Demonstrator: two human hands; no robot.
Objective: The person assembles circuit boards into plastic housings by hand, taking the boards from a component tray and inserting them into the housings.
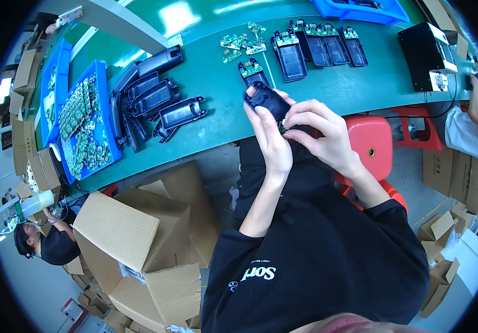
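Over the near edge of the green table, my left hand grips a black plastic housing, its hollow side tilted upward. My right hand is closed at the housing's lower right end, pinching a small green circuit board mostly hidden by the fingers. Just beyond my hands lies a housing with a green board at its top. Farther right, several more black housings with boards at their upper ends lie side by side. Loose green boards are scattered behind them.
Bare black housings are heaped on the left of the table, beside a blue tray full of boards. A black box-shaped device stands at the right. Below are a red stool and an open cardboard box. Other people are at both sides.
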